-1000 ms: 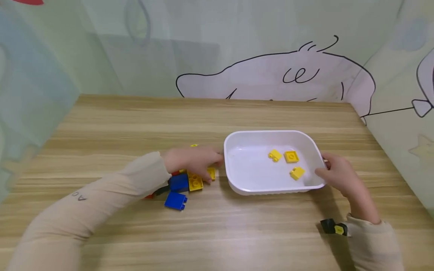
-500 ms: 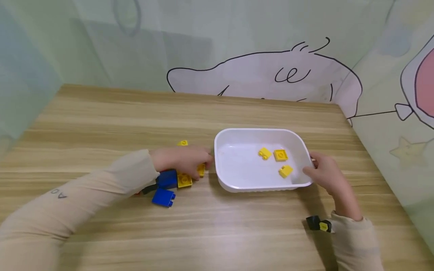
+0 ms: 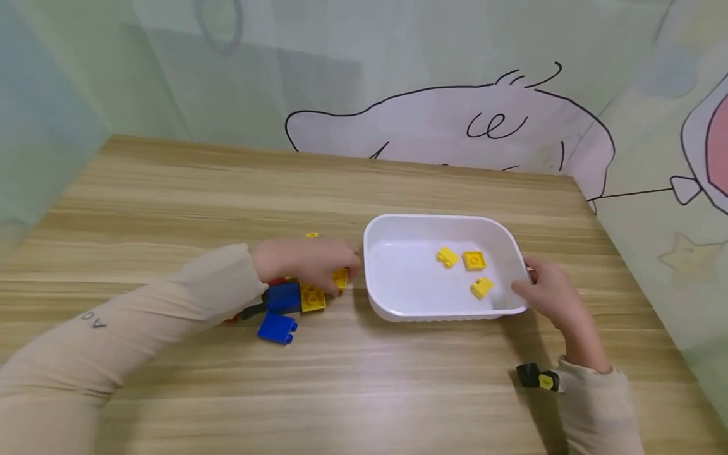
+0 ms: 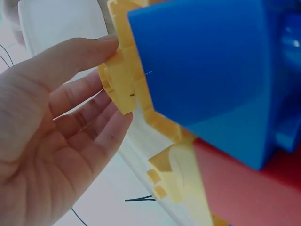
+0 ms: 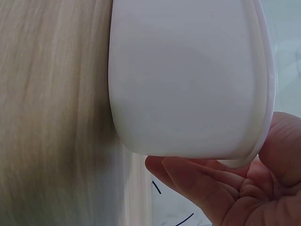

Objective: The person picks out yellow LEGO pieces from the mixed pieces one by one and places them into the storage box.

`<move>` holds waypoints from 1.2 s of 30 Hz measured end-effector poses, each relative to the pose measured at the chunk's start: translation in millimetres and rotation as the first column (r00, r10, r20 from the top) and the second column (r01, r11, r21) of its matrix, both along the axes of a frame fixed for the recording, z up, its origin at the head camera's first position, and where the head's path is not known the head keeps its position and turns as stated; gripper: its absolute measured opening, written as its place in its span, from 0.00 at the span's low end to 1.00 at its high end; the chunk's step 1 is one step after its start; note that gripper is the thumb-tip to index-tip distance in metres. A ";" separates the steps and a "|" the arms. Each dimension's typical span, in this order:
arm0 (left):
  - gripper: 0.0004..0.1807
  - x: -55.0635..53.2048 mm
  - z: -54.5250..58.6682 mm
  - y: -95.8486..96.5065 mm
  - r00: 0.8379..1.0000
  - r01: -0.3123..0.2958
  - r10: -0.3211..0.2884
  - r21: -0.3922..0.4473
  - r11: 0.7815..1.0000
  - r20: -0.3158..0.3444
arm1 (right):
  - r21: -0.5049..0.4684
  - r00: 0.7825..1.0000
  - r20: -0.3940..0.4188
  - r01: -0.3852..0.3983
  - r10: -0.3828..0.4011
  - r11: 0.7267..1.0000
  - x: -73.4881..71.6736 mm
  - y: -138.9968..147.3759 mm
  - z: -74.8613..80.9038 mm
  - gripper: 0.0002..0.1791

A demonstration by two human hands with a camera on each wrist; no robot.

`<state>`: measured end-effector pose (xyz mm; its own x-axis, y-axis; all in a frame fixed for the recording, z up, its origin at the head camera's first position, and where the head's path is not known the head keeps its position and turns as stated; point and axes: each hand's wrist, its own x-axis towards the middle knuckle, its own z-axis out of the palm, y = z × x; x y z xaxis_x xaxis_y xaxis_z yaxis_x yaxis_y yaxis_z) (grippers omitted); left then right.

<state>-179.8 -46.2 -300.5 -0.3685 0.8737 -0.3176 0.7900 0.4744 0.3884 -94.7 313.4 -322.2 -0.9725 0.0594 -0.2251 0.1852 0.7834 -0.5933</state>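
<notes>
At the pile of bricks, my left hand [image 3: 309,260] reaches palm down. Seen from the left wrist, its thumb and fingers pinch a yellow brick [image 4: 121,80] at the pile's edge. Close to it are a large blue brick [image 4: 207,75], a red brick [image 4: 235,183] and more yellow bricks [image 4: 167,165]. My right hand [image 3: 552,294] grips the right end of a white plastic basin [image 3: 392,297], thumb at the rim and fingers against the outside wall [image 5: 188,84]. Inside the basin lie three yellow bricks, one of them a square brick [image 3: 474,260] with its hollow side up.
A flat blue brick [image 3: 277,328] lies in front of the pile, and a yellow brick [image 3: 311,235] shows behind the left hand. The wooden table [image 3: 364,392] ends at a wall [image 3: 318,63] with cartoon drawings. A black device [image 3: 537,377] sits at the right cuff.
The head view has shifted, so everything first slid left and then slightly back right. Both hands stay at the pile and the basin; the left fingers have moved only slightly.
</notes>
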 end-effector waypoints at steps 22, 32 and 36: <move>0.14 4.3 15.7 -3.5 0.999 -0.051 0.050 -0.073 0.996 -0.016 | 0.035 0.996 -0.059 -0.062 0.064 0.997 0.6 6.4 -3.5 0.27; 0.16 4.6 21.4 -1.7 0.998 -0.060 0.059 -0.081 0.995 -0.017 | 0.033 0.998 -0.039 -0.052 0.053 0.998 -0.1 6.7 -2.9 0.28; 0.16 4.8 24.9 -1.3 0.998 -0.053 0.051 -0.085 0.995 -0.028 | 0.031 0.998 -0.040 -0.054 0.055 0.998 0.3 6.1 -3.3 0.28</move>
